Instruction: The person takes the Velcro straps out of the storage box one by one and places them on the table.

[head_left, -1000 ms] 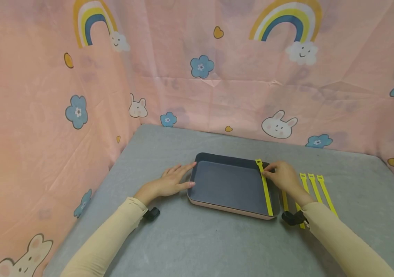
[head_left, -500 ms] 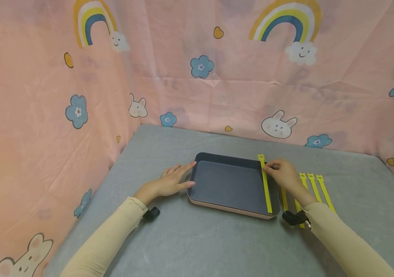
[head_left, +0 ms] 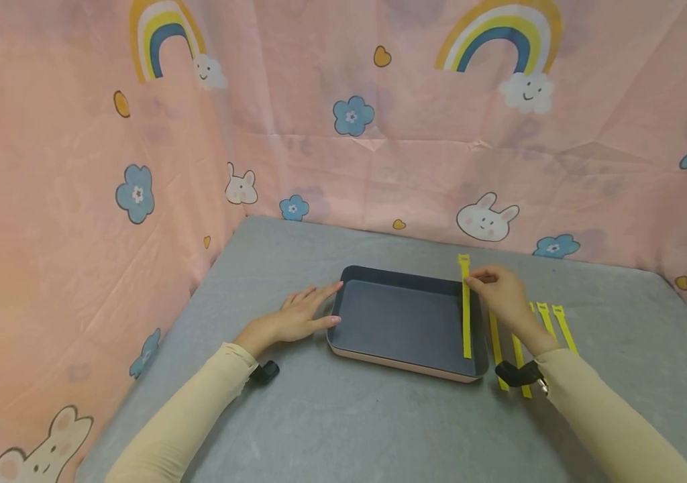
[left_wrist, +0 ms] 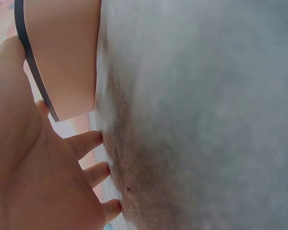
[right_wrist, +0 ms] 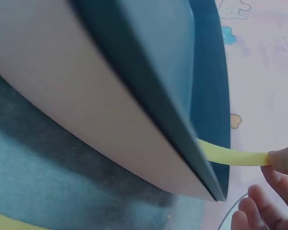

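A rectangular baking pan (head_left: 398,325), dark inside and pinkish outside, lies on the grey tabletop. My left hand (head_left: 292,324) has its fingers spread, with thumb and fingertips at the pan's left rim; in the left wrist view the other fingers (left_wrist: 86,143) reach down beside the pan's pink wall. Between thumb and forefinger, my right hand (head_left: 502,295) pinches a yellow slotted-head cable strap (head_left: 466,329) near its head. The strap hangs over the pan's right end, its head above the back rim. In the right wrist view, the near wall partly hides the strap (right_wrist: 235,157).
Several similar yellow straps (head_left: 564,329) lie side by side on the table right of the pan, some partly covered by the right forearm. A pink patterned cloth (head_left: 343,168) hangs behind and at the sides. Grey tabletop (head_left: 343,429) extends in front of the pan.
My right hand has moved up and slightly right, drawing the strap toward the back and raising it within the pan's right end. The left hand and the pan have stayed put.
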